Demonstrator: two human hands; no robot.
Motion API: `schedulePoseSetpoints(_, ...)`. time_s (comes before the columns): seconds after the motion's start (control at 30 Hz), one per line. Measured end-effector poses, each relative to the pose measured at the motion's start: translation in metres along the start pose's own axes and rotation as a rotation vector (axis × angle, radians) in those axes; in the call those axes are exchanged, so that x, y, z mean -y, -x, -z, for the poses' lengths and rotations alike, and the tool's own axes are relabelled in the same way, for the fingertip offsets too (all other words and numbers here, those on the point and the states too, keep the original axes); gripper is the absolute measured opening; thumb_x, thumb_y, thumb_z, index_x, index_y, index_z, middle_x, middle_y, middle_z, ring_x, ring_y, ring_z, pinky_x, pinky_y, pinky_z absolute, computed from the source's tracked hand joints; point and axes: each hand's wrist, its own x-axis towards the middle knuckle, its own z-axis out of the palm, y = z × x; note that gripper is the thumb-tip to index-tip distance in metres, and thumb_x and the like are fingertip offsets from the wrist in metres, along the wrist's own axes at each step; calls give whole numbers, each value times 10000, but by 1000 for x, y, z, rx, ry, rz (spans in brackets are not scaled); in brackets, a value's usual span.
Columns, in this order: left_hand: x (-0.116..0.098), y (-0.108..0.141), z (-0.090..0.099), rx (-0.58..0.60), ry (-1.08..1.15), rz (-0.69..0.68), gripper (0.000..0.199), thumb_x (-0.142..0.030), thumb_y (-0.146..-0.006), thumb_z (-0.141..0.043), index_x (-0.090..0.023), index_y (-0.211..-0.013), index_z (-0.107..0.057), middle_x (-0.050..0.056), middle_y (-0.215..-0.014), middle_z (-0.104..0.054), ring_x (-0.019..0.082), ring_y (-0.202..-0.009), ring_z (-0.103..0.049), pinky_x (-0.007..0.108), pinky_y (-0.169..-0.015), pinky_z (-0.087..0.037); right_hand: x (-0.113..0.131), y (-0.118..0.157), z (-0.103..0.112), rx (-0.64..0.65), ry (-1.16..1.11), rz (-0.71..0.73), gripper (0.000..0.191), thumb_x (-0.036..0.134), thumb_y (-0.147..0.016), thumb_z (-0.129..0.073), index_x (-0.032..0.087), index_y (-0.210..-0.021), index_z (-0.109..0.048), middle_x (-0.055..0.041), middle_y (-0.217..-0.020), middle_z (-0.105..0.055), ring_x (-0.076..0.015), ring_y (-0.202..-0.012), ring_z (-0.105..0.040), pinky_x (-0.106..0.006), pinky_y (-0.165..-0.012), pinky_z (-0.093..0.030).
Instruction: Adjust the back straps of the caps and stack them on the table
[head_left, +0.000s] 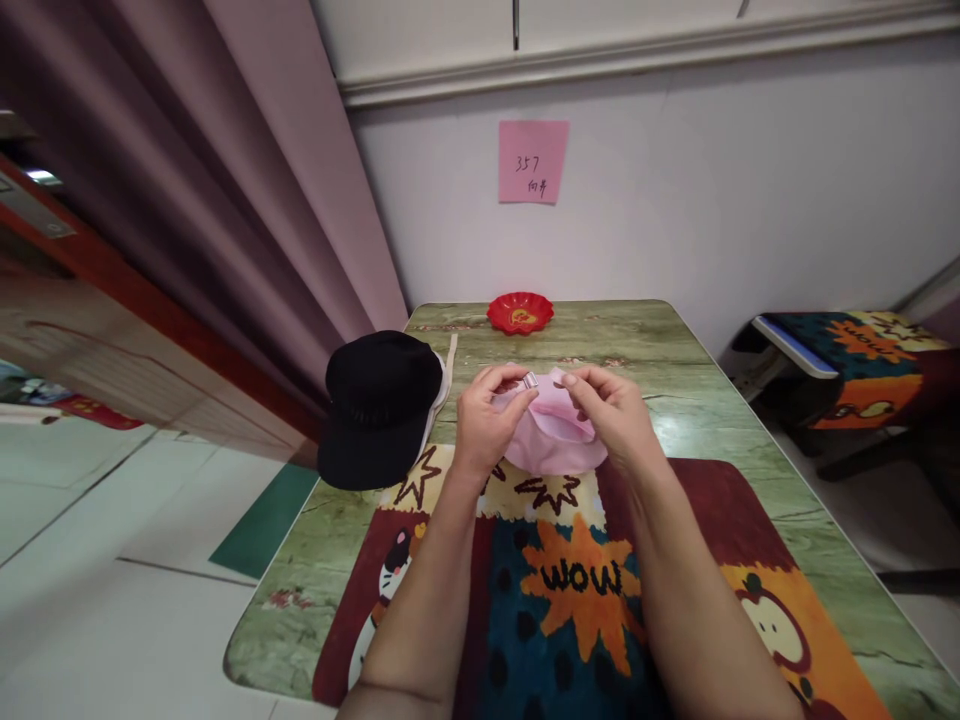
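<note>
A pink fabric cap [551, 455] is held up between my two hands over the near part of the table. My left hand [487, 415] is closed, with thumb and fingers pinching the cap's small metal strap buckle [531, 381]. On the other side, my right hand [607, 400] pinches the cap's edge near the strap opening. A black cap [382, 395] lies to the left of my hands, brim toward me. Under its right side shows a pale edge with a light strap [452, 352] sticking out.
The green marbled table [285, 625] carries a colourful mat [517, 620] under my forearms. A red scalloped dish [520, 314] sits at the back edge. A pink note [533, 162] hangs on the wall. A purple curtain [300, 150] borders the left; a mat-covered stool [877, 365] stands right.
</note>
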Motion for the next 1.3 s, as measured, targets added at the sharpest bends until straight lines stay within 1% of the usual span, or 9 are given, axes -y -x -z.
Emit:
schedulePoseSetpoints(0.07, 1, 0, -3, -5, 2, -16, 196, -269, -799, -776, -212, -984, -750, 61, -1017, -734, 200, -952, -672, 333, -890, -526, -5, -1, -7, -18, -21, -39, 350, 545, -782, -737, 196, -776, -705, 22, -624, -558, -114, -556, -459, -250, -513, -378)
schedulePoseSetpoints(0.17, 6, 1, -8, -2, 59, 8, 205, -282, -797, -781, -212, -989, -756, 61, -1016, -726, 202, -960, -672, 337, -906, -522, -9, -3, -12, -38, -56, -73, 361, 556, -760, -732, 200, -734, -680, 27, -601, -537, -111, -535, -437, -254, -502, -365)
schedulePoseSetpoints(0.3, 12, 2, -13, 2, 137, 63, 240, -301, -789, -792, -205, -1007, -759, 65, -995, -733, 201, -945, -676, 341, -920, -521, -9, -5, -13, -79, -72, -120, 349, 532, -729, -742, 202, -664, -647, 34, -570, -509, -106, -518, -415, -252, -482, -337)
schedulePoseSetpoints(0.43, 12, 3, -13, 9, 166, 92, 249, -294, -785, -797, -199, -1012, -759, 79, -1016, -744, 212, -970, -684, 352, -944, -521, -10, -4, -13, -100, -57, -144, 315, 491, -737, -735, 190, -668, -672, 44, -546, -479, -97, -514, -399, -242, -485, -313)
schedulePoseSetpoints(0.57, 10, 3, -12, 41, 170, 75, 242, -300, -789, -801, -200, -1006, -763, 81, -1025, -748, 220, -995, -689, 363, -968, -520, -11, -4, -14, -74, -25, -153, 301, 477, -746, -723, 186, -680, -686, 40, -545, -491, -97, -504, -394, -242, -470, -292)
schedulePoseSetpoints(0.83, 12, 2, -11, 48, 190, 106, 258, -310, -779, -811, -192, -1004, -763, 90, -1032, -758, 225, -1001, -703, 376, -974, -535, -7, -3, -14, -24, -3, -146, 289, 453, -730, -708, 198, -609, -646, 41, -513, -483, -104, -482, -394, -255, -473, -317)
schedulePoseSetpoints(1.0, 10, 2, -9, 61, 183, 105, 249, -311, -780, -809, -195, -997, -768, 81, -1029, -764, 219, -996, -709, 373, -972, -541, -7, -3, -13, 13, -24, -141, 278, 447, -725, -716, 200, -612, -655, 35, -528, -509, -102, -485, -391, -255, -474, -317)
schedulePoseSetpoints(1.13, 6, 1, -5, 96, 190, 107, 241, -308, -780, -810, -198, -992, -772, 72, -1025, -770, 219, -995, -715, 374, -969, -554, -6, -3, -11, 38, -21, -134, 269, 443, -721, -717, 203, -612, -660, 25, -546, -542, -107, -496, -405, -256, -478, -325)
schedulePoseSetpoints(1.3, 4, 0, -1, 152, 211, 106, 240, -289, -774, -812, -193, -991, -771, 72, -1027, -781, 221, -986, -727, 372, -959, -565, -2, -2, -7, 71, -14, -140, 269, 436, -717, -728, 200, -605, -664, 25, -541, -543, -104, -493, -405, -252, -484, -321)
